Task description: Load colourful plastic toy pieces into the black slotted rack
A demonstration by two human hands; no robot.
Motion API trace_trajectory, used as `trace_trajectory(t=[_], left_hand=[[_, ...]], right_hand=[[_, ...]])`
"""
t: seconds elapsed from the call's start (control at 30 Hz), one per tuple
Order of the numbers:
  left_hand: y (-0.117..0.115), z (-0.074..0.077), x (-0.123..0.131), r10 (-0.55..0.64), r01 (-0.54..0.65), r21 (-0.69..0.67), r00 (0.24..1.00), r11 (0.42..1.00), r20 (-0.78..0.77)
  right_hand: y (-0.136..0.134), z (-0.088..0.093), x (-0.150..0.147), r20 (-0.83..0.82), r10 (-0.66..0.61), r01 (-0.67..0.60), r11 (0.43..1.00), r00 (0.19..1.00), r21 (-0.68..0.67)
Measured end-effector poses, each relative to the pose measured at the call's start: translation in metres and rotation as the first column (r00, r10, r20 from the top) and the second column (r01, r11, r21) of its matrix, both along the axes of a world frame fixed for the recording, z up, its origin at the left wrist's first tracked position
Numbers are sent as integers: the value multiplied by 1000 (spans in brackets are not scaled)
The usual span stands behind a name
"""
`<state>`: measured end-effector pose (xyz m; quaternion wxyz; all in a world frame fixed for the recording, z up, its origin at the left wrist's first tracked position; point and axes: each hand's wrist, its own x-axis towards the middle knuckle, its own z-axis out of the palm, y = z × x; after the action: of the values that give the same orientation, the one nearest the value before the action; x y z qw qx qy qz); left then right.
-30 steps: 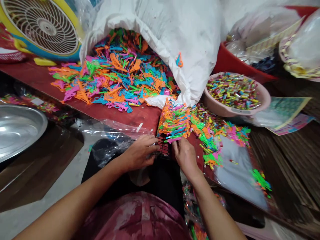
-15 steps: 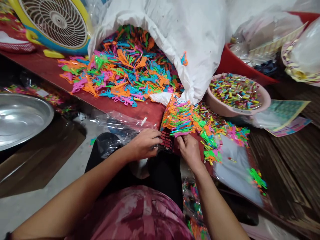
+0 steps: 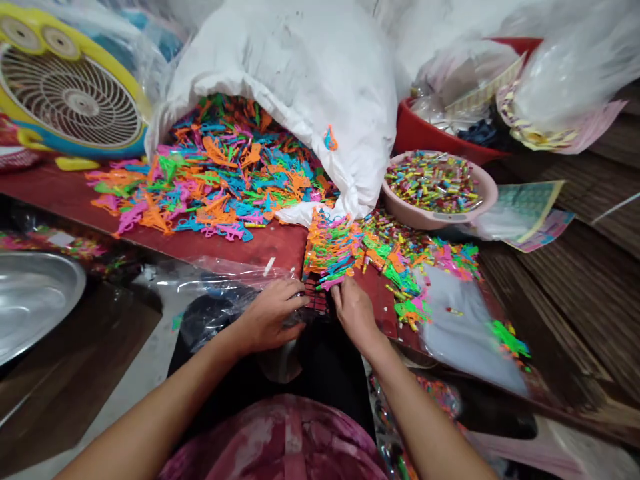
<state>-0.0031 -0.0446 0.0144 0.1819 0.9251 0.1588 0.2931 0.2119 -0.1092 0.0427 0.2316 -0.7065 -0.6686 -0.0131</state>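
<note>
At far left, a steel tray [image 3: 30, 300] sits below the edge of a red table [image 3: 270, 250]. Behind it stands a yellow-and-blue fan [image 3: 70, 100], its round grille facing the table. A heap of flat plastic pieces [image 3: 215, 173] in orange, blue, pink and green spills across the table from the mouth of a white sack [image 3: 280, 87]. A clear plastic bag [image 3: 215, 277] lies along the near table edge, just beside the left hand [image 3: 270, 317].

The left hand is half open, fingers curved over a black mesh rack [image 3: 315, 297] at the base of a stack of plastic pieces [image 3: 330, 250]. The stack stands on the rack, its long axis pointing away from the person toward the sack, with the pieces lying crosswise to it. The right hand [image 3: 355, 313] is partly closed, fingertips together at the stack's near end. Whether either hand has firm hold cannot be told.

Loose pieces lie to the right of the stack. Beyond them are a pink basin [image 3: 493, 193] of small multicoloured pieces, a red tub [image 3: 415, 133], and a printed sheet [image 3: 530, 210], its print too small to read.
</note>
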Motion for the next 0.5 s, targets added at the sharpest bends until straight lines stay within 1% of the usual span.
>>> trace_trajectory(t=[0.07, 0.13, 0.2, 0.27, 0.33, 0.4, 0.5], left_hand=[[1, -2, -3, 22, -21, 29, 1000, 999, -22], [3, -2, -8, 55, -52, 48, 997, 997, -58], [6, 0, -15, 79, -75, 51, 992, 996, -94], [10, 5, -22, 91, -86, 42, 988, 995, -128], [13, 11, -26, 101, -99, 18, 982, 995, -162], [16, 14, -27, 120, -126, -20, 975, 992, -186], [19, 14, -26, 161, -180, -79, 965, 980, -205]], right_hand=[[-3, 1, 6, -124, 54, -56, 998, 991, -10], [-8, 1, 15, -261, 88, -92, 996, 961, -1], [-14, -1, 23, -362, 68, -62, 998, 930, 29], [-20, -6, 27, -412, 47, -21, 997, 910, 68], [-23, -12, 27, -402, 58, -20, 995, 914, 98], [-25, -18, 24, -345, 64, -27, 994, 936, 110], [-27, -24, 19, -263, 42, -14, 994, 964, 106]])
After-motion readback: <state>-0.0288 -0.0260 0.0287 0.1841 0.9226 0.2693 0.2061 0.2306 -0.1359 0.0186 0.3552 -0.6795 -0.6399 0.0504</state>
